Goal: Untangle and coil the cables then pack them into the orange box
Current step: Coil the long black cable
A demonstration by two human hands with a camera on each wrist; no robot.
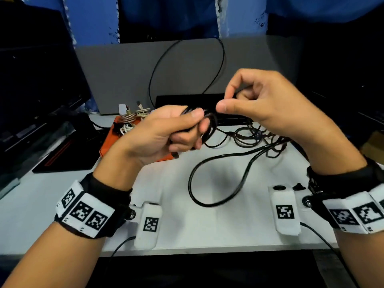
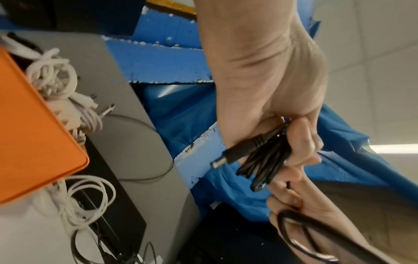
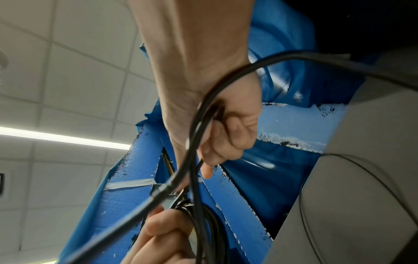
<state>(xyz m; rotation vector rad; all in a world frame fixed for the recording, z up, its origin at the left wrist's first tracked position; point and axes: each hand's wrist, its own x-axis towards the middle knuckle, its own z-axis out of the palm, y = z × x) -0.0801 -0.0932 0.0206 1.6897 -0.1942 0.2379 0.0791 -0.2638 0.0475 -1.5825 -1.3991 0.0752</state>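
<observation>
Grey panel (image 1: 187, 65) upright at far edge of white table (image 1: 228, 231). Dark monitor (image 1: 37, 80) far left. Flat black device (image 1: 187, 99) in front of panel. Blue sheeting (image 1: 93, 19) behind. Tiled ceiling (image 3: 56, 71) with lit strip lamp (image 3: 63, 137) overhead.

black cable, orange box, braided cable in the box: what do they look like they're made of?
Black cable, gripped by the left hand: smooth rubbery or PVC jacket with a slight sheen, moulded plastic plug with metal tip.
Orange box: probably hard plastic; even matte colour, rounded moulded corner.
Braided cable: looks like woven fabric sleeving, from its striped pattern; too small to be sure.
</observation>
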